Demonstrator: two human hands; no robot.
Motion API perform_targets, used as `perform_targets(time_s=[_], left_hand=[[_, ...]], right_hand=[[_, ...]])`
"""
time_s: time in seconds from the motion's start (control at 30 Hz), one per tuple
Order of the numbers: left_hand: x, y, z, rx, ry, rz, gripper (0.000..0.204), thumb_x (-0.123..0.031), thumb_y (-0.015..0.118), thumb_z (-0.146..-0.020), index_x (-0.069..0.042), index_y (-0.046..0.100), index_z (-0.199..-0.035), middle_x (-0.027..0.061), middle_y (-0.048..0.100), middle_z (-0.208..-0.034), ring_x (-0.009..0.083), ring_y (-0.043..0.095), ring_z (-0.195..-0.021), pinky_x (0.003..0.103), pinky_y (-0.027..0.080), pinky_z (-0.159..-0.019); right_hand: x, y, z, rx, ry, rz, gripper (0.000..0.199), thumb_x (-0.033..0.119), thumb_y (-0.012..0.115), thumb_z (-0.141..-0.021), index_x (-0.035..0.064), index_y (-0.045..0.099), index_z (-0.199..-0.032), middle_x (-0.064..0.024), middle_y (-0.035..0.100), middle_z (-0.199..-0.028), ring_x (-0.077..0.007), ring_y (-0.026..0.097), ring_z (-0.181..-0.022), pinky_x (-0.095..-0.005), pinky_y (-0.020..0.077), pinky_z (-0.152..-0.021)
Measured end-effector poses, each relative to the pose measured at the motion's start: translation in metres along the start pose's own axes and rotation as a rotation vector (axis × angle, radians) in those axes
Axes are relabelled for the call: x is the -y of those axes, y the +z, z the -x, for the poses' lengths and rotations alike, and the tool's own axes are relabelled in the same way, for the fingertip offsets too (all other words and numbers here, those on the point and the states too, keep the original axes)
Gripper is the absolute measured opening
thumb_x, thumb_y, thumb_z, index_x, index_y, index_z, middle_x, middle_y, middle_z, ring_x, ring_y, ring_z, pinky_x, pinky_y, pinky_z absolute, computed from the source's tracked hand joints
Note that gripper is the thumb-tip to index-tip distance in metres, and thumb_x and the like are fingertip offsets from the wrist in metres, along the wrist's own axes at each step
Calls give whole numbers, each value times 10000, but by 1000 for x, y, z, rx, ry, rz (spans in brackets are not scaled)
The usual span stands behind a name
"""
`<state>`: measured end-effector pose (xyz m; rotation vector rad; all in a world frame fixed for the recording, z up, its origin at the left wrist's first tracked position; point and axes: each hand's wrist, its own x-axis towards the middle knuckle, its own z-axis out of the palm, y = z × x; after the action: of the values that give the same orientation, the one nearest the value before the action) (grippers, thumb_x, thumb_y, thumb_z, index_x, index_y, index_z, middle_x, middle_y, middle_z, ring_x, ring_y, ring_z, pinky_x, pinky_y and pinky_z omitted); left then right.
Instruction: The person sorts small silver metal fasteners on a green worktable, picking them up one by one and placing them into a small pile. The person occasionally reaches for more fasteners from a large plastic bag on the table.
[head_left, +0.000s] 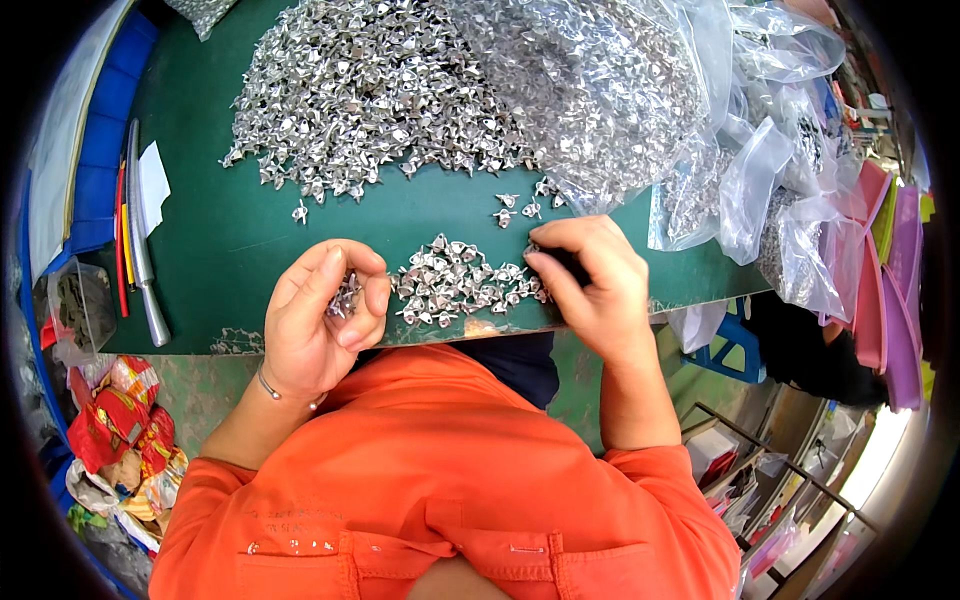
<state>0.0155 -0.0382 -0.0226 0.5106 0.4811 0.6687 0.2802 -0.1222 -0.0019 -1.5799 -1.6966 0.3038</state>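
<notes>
Several small silvery metal parts (345, 297) lie in the curled fingers of my left hand (322, 305), palm turned up near the table's front edge. My right hand (598, 285) pinches one small metal part (531, 249) between thumb and forefinger. Between the hands sits a small pile of the same metal parts (458, 280) on the green table (430, 212). A few loose metal parts (515, 208) lie just beyond my right hand. Farther back spreads a large heap of these parts (370, 90).
Clear plastic bags (620, 90) filled with metal parts cover the back right. At the left are a metal tapered rod (147, 270), a red stick (121, 230), a white paper (153, 188) and a clear plastic box (82, 308). Pink and purple bins (885, 290) stand far right.
</notes>
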Motion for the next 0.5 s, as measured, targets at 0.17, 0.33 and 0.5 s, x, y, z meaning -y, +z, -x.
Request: perform_targets(time_s=[0.17, 0.33, 0.5], left_hand=[[0, 0, 0, -6, 1, 10, 348, -262, 369, -1114, 22, 569, -1135, 128, 602, -857, 58, 378, -500, 203, 331, -451], [0, 0, 0, -7, 2, 13, 350, -260, 367, -1114, 25, 569, -1132, 130, 604, -857, 59, 380, -501, 205, 333, -453], [0, 0, 1, -4, 1, 14, 348, -259, 370, -1113, 26, 569, -1129, 131, 604, -854, 62, 381, -503, 207, 336, -455]], right_hand=[[-2, 1, 2, 38, -105, -113, 188, -64, 756, -748, 28, 673, -890, -90, 685, -853, -276, 649, -775, -363, 518, -698], [-4, 8, -15, -106, -96, 82, 187, -71, 723, -770, 25, 671, -921, -90, 689, -897, -304, 643, -793, -378, 519, -727], [-8, 16, -16, -64, -80, 80, 190, -65, 718, -771, 45, 672, -918, -88, 661, -922, -302, 627, -843, -386, 516, -730]])
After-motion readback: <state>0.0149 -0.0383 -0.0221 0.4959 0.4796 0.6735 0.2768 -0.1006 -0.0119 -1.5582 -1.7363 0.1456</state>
